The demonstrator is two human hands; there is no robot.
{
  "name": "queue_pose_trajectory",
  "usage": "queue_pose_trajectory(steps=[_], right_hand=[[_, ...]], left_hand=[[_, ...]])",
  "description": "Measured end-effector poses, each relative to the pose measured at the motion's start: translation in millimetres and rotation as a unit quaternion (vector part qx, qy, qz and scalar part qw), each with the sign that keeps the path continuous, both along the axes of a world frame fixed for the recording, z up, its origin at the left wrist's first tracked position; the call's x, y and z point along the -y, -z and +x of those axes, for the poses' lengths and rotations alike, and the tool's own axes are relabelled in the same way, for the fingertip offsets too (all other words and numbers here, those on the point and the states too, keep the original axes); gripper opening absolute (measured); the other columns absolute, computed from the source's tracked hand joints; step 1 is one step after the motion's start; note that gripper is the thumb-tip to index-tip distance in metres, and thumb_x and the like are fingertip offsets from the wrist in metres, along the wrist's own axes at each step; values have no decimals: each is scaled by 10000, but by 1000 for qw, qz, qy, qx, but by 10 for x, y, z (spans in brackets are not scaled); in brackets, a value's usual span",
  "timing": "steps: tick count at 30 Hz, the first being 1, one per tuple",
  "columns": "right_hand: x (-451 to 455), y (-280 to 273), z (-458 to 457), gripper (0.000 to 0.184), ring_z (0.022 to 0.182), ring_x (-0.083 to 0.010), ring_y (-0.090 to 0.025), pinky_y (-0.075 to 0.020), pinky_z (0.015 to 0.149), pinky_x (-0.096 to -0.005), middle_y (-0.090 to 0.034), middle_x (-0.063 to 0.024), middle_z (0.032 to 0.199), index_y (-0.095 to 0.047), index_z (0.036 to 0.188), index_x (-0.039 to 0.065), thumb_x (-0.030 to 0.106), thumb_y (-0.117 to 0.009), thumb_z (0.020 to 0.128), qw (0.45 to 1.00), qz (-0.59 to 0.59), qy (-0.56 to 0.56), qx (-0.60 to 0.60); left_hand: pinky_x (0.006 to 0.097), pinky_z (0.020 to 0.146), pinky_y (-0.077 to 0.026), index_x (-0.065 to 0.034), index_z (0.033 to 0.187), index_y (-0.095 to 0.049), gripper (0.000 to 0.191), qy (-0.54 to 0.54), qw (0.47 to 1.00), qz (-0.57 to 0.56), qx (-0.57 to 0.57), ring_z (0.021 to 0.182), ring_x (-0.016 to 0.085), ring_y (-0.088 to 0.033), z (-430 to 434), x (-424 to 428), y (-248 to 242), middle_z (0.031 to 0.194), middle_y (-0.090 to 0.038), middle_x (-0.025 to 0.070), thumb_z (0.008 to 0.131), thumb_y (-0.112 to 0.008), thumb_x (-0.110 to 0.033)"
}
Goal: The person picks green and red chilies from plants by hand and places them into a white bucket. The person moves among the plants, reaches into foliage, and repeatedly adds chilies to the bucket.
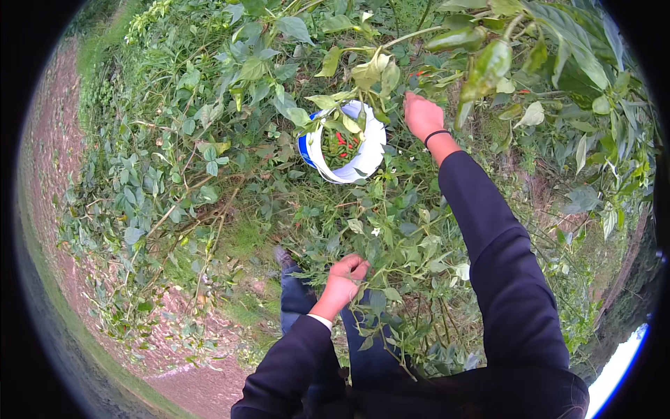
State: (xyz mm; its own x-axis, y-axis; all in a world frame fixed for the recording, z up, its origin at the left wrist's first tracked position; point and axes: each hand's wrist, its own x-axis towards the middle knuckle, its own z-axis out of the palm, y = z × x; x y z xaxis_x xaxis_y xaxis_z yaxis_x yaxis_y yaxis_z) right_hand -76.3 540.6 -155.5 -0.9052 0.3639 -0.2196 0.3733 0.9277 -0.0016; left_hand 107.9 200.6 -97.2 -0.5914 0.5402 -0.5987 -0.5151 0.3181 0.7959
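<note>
A white bucket (370,153) with a blue patch on its outside stands among the plants at upper middle. Green and red chili peppers (339,146) lie inside it. My right hand (423,116), with a dark band at the wrist, is just right of the bucket, its fingers curled in at the foliage; whether it grips anything is hidden. Red chili peppers (419,74) show just above that hand. Lower down, my left hand (347,276) has thumb and fingers together beside leafy pepper stems (387,262); what is between the fingertips cannot be told.
Pepper branches with large green fruits (489,68) hang close at the upper right. Leafy plants (136,194) spread over the left side. Bare soil (204,387) shows at lower left. My shoe (283,256) and trouser legs are among the plants below.
</note>
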Motion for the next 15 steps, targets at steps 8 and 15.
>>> queue_pose_trajectory(steps=[8, 15], right_hand=[[-295, 500, 1165, 185, 913, -326, -624, -497, 786, -425, -653, -146, 919, -648, 906, 81, 136, -574, 746, 960, 40, 86, 264], [-361, 433, 1175, 181, 875, -309, -637, -498, 732, -457, -655, -122, 935, -653, 885, 97, 124, -491, 810, 973, 44, 60, 219]], left_hand=[[423, 1019, -309, -247, 1368, -372, 778, 230, 896, 77, -371, 1298, 254, -331, -411, -174, -809, 1431, -295, 99, 670, -596, 13], [407, 1105, -245, -85, 1151, -543, 466, 455, 765, 230, -394, 1306, 207, -337, -40, -358, -600, 1292, -489, 43, 689, -561, -27]])
